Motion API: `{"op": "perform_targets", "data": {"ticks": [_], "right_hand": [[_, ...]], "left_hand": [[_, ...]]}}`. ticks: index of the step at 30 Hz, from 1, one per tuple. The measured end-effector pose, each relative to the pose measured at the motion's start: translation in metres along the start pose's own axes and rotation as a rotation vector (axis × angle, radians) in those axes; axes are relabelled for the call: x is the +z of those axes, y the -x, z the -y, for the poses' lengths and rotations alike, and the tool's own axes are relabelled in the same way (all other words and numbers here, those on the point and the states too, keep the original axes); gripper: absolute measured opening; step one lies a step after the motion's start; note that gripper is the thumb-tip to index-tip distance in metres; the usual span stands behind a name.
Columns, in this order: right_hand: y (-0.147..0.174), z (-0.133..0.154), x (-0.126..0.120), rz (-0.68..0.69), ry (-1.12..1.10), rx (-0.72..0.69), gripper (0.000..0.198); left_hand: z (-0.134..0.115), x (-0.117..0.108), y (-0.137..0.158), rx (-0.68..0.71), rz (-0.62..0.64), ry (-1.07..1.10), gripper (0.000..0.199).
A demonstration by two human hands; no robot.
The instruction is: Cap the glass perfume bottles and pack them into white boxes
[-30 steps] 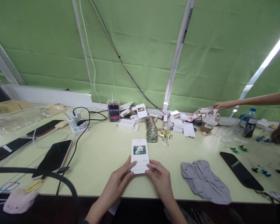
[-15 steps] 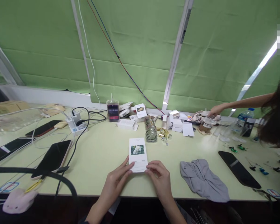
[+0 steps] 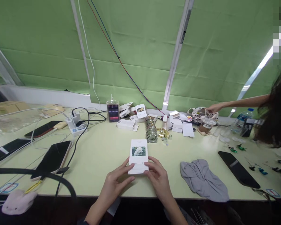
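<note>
A white card pack (image 3: 138, 162) with a picture of a white flower lies on the pale table in front of me, its near end between my hands. My left hand (image 3: 118, 178) has its fingers against the left edge, while its thumb is stretched out just below the near edge. On the other side, my right hand (image 3: 158, 175) grips the near right corner with bent fingers and thumb. Whether the white piece is one box or stacked cards I cannot tell. Beyond it stands a row of clear round-edged pieces (image 3: 151, 132), with small gold pieces (image 3: 163, 133) beside them.
White boxes (image 3: 127, 125) are heaped along the back. Phones (image 3: 52, 157), cables and a power strip (image 3: 76, 125) occupy the left. A grey cloth (image 3: 203, 179) and a black phone (image 3: 239, 168) lie to the right. A co-worker's hand (image 3: 214, 107) reaches into a spotted pouch (image 3: 198, 115).
My left thumb has moved off the card pack's near edge, and my right fingers have shifted slightly up its side. The co-worker's hand has gone into the pouch, which now stands more open.
</note>
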State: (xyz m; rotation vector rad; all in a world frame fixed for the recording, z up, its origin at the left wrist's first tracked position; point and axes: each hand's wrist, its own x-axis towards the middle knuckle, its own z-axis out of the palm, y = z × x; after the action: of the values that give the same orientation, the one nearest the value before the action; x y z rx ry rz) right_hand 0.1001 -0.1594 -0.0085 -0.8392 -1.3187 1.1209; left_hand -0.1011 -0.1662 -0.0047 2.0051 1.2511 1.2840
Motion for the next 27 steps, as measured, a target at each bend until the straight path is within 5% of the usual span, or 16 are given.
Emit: {"op": "perform_targets", "data": {"ticks": [8,18,27], "right_hand": [[0.0,0.003,0.004,0.031,0.044,-0.042,0.025],[-0.005,0.008,0.005,0.04,0.102,-0.073,0.017],[-0.012,0.013,0.006,0.086,0.241,-0.159,0.03]], "left_hand": [[0.005,0.0,0.0,0.025,-0.077,-0.009,0.029],[0.001,-0.007,-0.008,-0.059,-0.017,0.085,0.019],[0.013,0.0,-0.016,-0.078,-0.013,0.12,0.023]]}}
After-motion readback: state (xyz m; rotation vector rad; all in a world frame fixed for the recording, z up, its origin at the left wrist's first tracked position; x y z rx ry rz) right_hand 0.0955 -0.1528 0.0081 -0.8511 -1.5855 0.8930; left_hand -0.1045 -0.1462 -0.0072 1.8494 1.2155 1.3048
